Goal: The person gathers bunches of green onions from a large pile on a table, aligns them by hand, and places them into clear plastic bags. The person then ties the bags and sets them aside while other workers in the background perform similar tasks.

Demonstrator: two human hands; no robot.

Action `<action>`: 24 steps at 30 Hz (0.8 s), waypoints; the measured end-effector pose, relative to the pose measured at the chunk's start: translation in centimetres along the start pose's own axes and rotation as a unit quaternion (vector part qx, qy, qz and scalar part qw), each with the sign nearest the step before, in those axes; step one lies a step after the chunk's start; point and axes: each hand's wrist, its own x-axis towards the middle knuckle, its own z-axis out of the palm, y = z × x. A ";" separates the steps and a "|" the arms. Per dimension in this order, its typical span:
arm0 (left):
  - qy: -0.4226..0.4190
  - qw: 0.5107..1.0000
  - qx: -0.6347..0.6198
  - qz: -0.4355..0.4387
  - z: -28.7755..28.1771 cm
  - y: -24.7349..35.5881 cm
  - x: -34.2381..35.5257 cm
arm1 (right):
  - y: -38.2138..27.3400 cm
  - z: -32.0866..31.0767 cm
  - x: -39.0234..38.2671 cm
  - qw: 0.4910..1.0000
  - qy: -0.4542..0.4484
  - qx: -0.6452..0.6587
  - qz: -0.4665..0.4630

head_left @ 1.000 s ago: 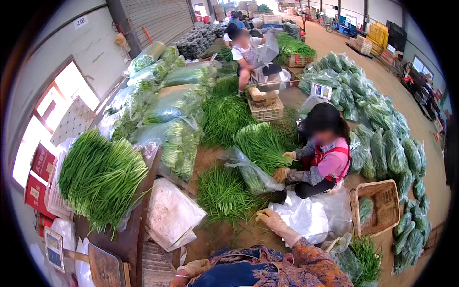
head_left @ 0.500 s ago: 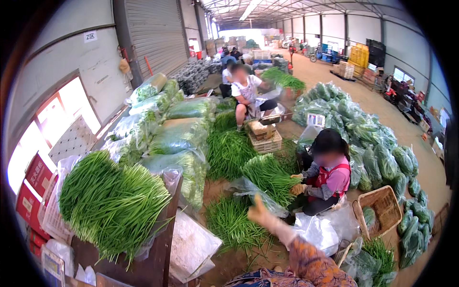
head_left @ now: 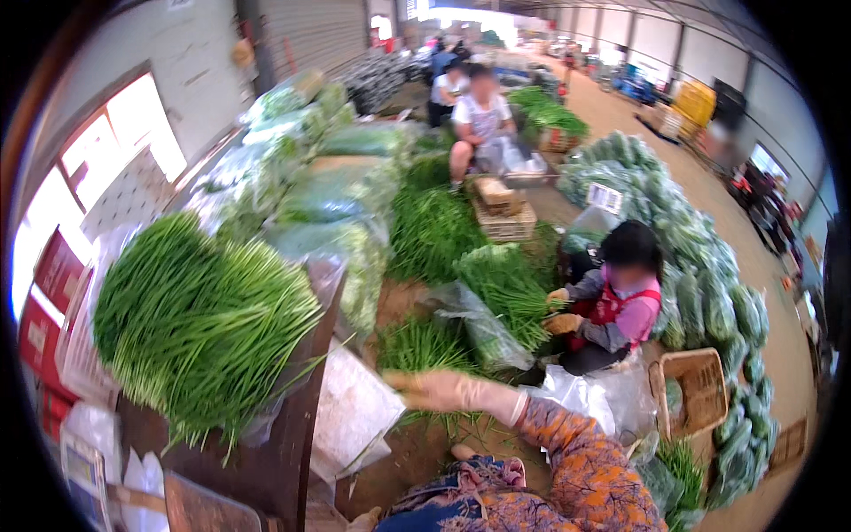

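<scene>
My right hand (head_left: 448,390), in a pale glove below a patterned orange sleeve, reaches left across the middle with its fingers stretched out and nothing in them. Its fingertips come up to the edge of a white board (head_left: 355,403) beside the dark table. Behind the hand lies a heap of long green leafy stalks (head_left: 421,346) on the floor. A big bundle of the same stalks (head_left: 208,319) rests on the dark table (head_left: 288,443) at my left. At the lower edge a small tan tip (head_left: 365,520) shows, perhaps my left hand in a glove; its fingers are hidden.
A co-worker in a red apron (head_left: 620,310) handles green stalks beside a clear plastic bag (head_left: 487,328). Another person (head_left: 483,124) sits farther back. Bagged greens (head_left: 709,301) are piled right, near a brown basket (head_left: 700,395). Packed bags (head_left: 332,239) stand behind the table.
My right hand has swung left and nearer, from a pointing pose over the floor heap to stretched fingers by the white board. The view has tilted down.
</scene>
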 end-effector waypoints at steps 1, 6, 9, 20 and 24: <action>0.010 1.000 -0.012 -0.027 0.3 -1.8 -1.0 | 0.9 3.5 -0.6 0.997 -0.082 0.015 -0.004; 0.047 0.993 -0.022 -0.106 6.9 -8.1 -5.6 | 14.0 13.7 -8.1 0.966 -0.247 0.049 0.061; 0.075 0.990 0.001 -0.120 13.2 -10.7 -9.1 | 16.2 14.2 -10.1 0.941 -0.222 0.142 0.214; 0.033 0.925 -0.222 -0.306 26.0 2.5 -16.6 | 29.7 8.8 -11.5 0.842 -0.153 0.254 0.450; 0.183 0.946 -0.163 -0.213 34.8 -2.1 -17.6 | 32.0 8.8 -12.9 0.776 -0.172 0.278 0.540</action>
